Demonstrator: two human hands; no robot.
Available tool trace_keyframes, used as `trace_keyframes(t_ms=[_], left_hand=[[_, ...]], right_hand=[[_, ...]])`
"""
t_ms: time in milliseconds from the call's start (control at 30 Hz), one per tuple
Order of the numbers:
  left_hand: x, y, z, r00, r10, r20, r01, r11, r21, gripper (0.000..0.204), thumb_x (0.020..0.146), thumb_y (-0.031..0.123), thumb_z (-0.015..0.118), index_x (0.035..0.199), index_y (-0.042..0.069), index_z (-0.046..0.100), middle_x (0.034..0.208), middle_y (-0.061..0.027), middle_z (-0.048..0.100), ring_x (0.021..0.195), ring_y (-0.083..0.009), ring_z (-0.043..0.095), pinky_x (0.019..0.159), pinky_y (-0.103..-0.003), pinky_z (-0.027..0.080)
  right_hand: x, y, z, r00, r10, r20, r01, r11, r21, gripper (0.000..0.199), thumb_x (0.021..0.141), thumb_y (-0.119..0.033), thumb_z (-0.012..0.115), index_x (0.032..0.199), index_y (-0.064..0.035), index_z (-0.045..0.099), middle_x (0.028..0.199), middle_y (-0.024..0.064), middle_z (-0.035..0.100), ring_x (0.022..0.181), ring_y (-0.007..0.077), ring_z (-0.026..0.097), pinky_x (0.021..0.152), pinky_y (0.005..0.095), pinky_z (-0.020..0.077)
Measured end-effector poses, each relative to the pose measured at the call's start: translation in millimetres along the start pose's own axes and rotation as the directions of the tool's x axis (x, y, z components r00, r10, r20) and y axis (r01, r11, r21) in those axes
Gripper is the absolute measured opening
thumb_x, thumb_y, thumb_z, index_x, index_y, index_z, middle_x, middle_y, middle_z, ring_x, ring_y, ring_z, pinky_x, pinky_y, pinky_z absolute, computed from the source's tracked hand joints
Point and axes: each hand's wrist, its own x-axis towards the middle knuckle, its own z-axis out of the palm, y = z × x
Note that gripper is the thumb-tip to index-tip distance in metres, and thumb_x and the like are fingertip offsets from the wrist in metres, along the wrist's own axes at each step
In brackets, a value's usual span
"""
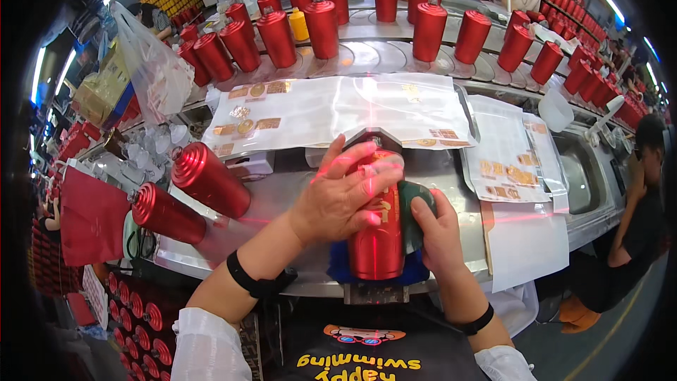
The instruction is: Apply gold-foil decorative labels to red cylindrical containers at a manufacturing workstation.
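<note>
In front of me a red metallic bottle (376,243) lies in a low holder on blue padding (341,261), its neck pointing away from me. My left hand (342,194) rests across the bottle from the left, fingers stretched out and spread over its upper part. A whitish translucent patch shows by those fingertips; I cannot make out what it is. Pinched in my right hand (438,229) is a dark green flat scraper (411,220), held against the bottle's right side. A gold decal shows partly on the bottle, and red laser lines cross bottle and fingers.
Sheets of gold decals (296,109) lie beyond the bottle, with more decal sheets (508,148) at right beside a metal sink (580,180). Two red bottles (211,180) stand at left. Several bottles ride a curved conveyor (374,60) behind. Other people sit at far right.
</note>
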Motion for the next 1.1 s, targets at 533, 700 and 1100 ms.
trace_keyframes(t_ms=[533,700,1100], left_hand=[[4.9,-23.9,6.2,0.988,-0.073,-0.135,0.047,0.982,-0.184,0.049,0.094,0.047,0.046,0.123,0.011,0.061,0.122,-0.0078,0.061,0.122,-0.0295,0.047,0.114,-0.051,0.016],[4.0,-2.6,1.8,0.993,0.095,-0.066,-0.098,0.994,-0.052,0.055,0.093,0.057,0.037,0.124,0.017,0.060,0.124,-0.0057,0.058,0.122,-0.0265,0.045,0.114,-0.051,0.018],[-62.7,69.0,4.8,0.994,-0.016,-0.109,0.001,0.991,-0.135,0.062,0.083,0.043,0.064,0.133,0.009,0.048,0.120,-0.0099,0.057,0.127,-0.0303,0.036,0.113,-0.055,0.017]], right_hand=[[4.4,-3.7,-6.8,0.999,0.046,-0.002,-0.046,0.998,-0.040,0.021,0.091,-0.009,0.061,0.109,-0.0015,0.054,0.097,0.0030,0.061,0.085,0.0081,0.057,0.075,0.0227,0.0477],[8.0,-25.1,-16.5,0.990,-0.135,-0.050,0.126,0.981,-0.145,0.015,0.092,-0.009,0.058,0.105,-0.0038,0.056,0.095,0.0028,0.062,0.081,0.0077,0.059,0.071,0.0231,0.0491],[17.5,-67.6,28.8,0.434,-0.405,0.804,0.849,-0.114,-0.516,0.029,0.067,-0.010,0.078,0.094,-0.0105,0.068,0.078,0.0051,0.057,0.074,0.0224,0.055,0.069,0.0355,0.0397]])
